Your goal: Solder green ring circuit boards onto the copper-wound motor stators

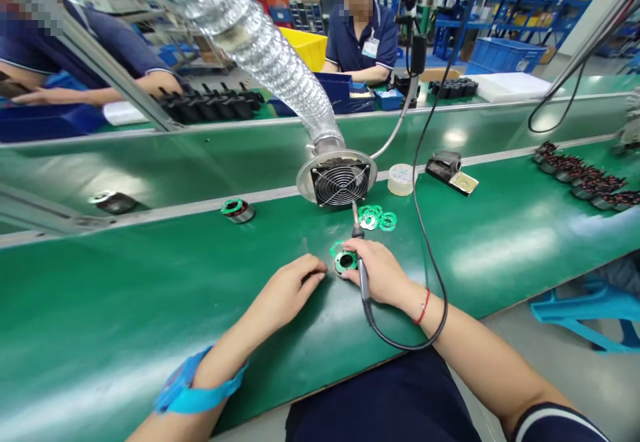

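Observation:
My right hand (379, 270) has its thumb and fingers around a motor stator (345, 275) topped by a green ring-shaped circuit board (345, 261). A soldering iron (363, 279) also rests in that hand, its tip pointing away from me towards the fan. Just left of the stator is my left hand (295, 285), thumb and fingers drawn together low over the bench; whether something small is between them I cannot see. Several loose green ring boards (387, 221) lie beyond the right hand, and one more (336, 249) shows right behind the stator.
A fume-extractor fan (342, 184) hangs from a foil duct (280, 49). Behind stand a tape roll (401, 179), a soldering-iron stand (445, 165) and another stator (238, 210). Several wound stators (580, 175) line the right. The iron's black cable (434, 249) loops over my right forearm. Co-workers sit opposite.

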`<move>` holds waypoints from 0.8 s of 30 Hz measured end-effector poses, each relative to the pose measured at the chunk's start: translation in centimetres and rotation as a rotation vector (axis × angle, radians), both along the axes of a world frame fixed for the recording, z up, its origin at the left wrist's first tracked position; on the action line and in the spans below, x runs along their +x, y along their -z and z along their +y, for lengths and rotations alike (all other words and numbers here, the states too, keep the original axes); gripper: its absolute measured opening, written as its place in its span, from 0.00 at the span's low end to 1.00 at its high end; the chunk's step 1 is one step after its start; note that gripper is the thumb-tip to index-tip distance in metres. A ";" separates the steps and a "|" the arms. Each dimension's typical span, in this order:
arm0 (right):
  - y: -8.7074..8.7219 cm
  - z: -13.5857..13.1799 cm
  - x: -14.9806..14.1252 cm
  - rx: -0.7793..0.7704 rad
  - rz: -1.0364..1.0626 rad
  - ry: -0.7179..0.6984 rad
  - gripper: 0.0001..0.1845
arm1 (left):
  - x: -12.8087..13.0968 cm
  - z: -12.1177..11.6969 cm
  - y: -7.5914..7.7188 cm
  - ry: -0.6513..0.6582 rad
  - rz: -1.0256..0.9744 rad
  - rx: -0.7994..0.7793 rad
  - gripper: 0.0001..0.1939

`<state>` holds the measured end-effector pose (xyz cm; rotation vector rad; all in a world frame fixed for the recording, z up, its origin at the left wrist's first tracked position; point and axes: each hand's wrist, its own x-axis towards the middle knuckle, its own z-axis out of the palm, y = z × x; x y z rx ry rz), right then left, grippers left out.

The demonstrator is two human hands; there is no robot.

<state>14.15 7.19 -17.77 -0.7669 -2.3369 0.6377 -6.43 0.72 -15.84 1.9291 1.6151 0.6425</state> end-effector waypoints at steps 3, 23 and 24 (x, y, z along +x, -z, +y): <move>0.4 -0.5 -0.2 0.067 -0.060 0.100 0.28 | 1.4 1.2 -0.3 -0.116 -0.230 -0.003 0.14; -1.6 -1.0 1.2 0.142 0.196 -0.012 0.29 | 3.1 2.4 0.3 -0.370 -0.884 -0.447 0.16; -1.9 -0.9 1.5 0.109 0.235 0.029 0.30 | 3.0 2.4 0.3 -0.377 -0.862 -0.466 0.16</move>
